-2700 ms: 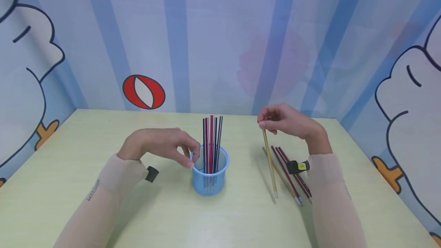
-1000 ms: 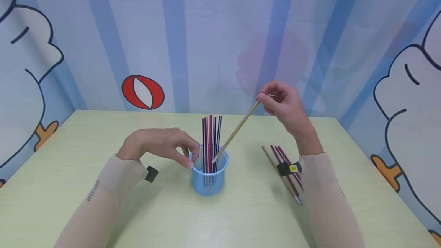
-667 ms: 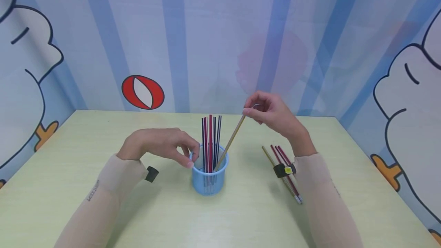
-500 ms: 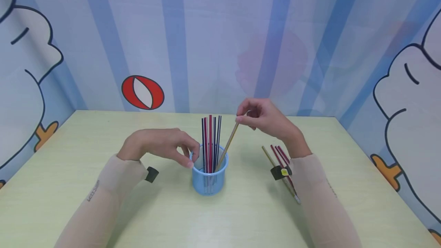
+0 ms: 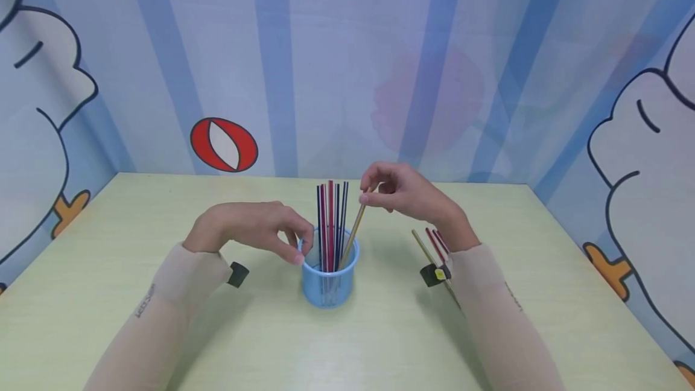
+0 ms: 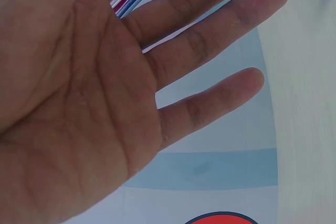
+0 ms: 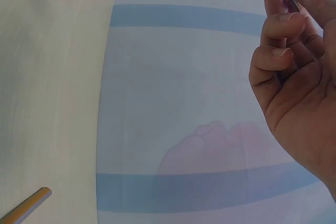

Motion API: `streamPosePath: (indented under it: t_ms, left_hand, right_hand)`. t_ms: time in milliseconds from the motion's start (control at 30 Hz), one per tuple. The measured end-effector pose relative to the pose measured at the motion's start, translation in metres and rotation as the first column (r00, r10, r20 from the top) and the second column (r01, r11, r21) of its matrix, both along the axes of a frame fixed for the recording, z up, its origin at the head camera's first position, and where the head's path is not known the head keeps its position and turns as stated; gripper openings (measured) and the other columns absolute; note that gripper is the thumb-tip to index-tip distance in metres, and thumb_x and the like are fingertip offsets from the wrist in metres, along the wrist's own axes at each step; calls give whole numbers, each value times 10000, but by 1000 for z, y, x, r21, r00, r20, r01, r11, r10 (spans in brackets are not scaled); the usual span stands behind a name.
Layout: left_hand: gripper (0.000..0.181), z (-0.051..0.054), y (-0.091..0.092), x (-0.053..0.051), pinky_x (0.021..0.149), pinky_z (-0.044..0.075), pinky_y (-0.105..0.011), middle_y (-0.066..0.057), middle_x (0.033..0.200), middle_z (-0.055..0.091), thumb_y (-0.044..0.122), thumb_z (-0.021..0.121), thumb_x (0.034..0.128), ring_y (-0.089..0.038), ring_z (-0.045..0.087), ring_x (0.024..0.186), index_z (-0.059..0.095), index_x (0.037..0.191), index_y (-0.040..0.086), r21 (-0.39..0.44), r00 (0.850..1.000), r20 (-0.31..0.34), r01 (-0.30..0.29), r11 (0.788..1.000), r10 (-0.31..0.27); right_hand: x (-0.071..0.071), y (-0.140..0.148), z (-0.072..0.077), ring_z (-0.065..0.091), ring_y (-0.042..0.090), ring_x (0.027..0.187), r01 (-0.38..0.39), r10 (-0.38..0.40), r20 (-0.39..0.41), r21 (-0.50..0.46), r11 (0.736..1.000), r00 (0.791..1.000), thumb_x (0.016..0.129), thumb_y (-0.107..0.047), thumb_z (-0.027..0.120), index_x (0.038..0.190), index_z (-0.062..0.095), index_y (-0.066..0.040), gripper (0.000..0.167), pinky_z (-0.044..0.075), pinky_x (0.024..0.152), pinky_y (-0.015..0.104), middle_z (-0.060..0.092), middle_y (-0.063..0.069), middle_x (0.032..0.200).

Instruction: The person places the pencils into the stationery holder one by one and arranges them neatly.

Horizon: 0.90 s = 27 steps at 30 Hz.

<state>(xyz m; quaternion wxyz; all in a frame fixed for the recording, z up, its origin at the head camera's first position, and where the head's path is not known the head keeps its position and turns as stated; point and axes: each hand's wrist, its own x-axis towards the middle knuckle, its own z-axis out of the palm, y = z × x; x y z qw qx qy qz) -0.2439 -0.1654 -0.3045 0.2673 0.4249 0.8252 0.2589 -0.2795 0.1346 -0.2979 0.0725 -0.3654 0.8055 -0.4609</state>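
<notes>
A light blue pencil cup (image 5: 328, 289) stands upright on the table, holding several dark blue and red pencils (image 5: 330, 216). My left hand (image 5: 250, 227) pinches its left rim between thumb and forefinger; in the left wrist view the other fingers of that hand (image 6: 79, 93) spread out. Above the cup's right side, my right hand (image 5: 404, 193) pinches the upper end of a yellow pencil (image 5: 354, 231). That pencil leans to the right, its lower end inside the cup. In the right wrist view, the remaining fingers of the hand (image 7: 299, 72) curl loosely.
Right of the cup, another yellow pencil (image 5: 422, 246) and some red pencils (image 5: 430, 238) lie on the pale table (image 5: 271, 343), partly hidden by the right sleeve (image 5: 483, 282) and wrist camera (image 5: 432, 274). A striped cartoon backdrop (image 5: 347, 77) rises behind the table.
My right hand lifted the yellow pencil from beside the loose pencils, carried it left, and lowered its eraser end into the cup. My left hand stays at the rim.
</notes>
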Motion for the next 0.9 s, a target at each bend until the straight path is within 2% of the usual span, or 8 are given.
streamPosePath:
  t_ms: [267,433,667,800,900]
  left_hand:
    - [75,0,0,1,910,515,-364,81,938,668,249,723,929,-131,657,1015,656,930,215,-3,1000,-1,-7,1000,7]
    - [74,0,0,1,908,513,-366,87,957,673,252,722,929,-133,654,1018,657,928,217,-8,1000,1,-16,1000,16]
    - [70,0,-1,1,909,513,-367,88,952,670,243,720,928,-129,657,1012,655,925,216,0,1000,-7,-4,1000,4]
    - [72,0,-1,0,907,515,-362,91,948,669,246,719,929,-128,658,1010,654,927,215,5,1000,-14,4,1000,-4]
    - [74,0,-1,0,906,516,-361,91,952,670,251,719,930,-128,657,1012,655,932,214,4,1000,-13,4,1000,-4]
  right_hand:
    - [1,5,4,531,253,661,-6,5,32,35,999,999,924,-163,730,1097,640,-113,201,473,562,318,651,101,912]
    - [1,8,4,547,264,673,-4,2,38,52,999,999,913,-169,745,1100,646,-126,216,480,563,320,667,98,907]
    - [-1,9,3,563,392,721,17,-19,20,98,995,1000,920,-180,736,1117,652,-123,221,495,579,333,660,92,895]
    - [-3,11,2,569,362,719,31,-33,11,124,992,999,925,-196,732,1131,648,-134,232,500,589,343,661,87,907]
    - [-5,14,2,576,283,713,52,-51,-9,151,987,999,926,-215,732,1137,642,-138,242,510,610,354,658,76,919]
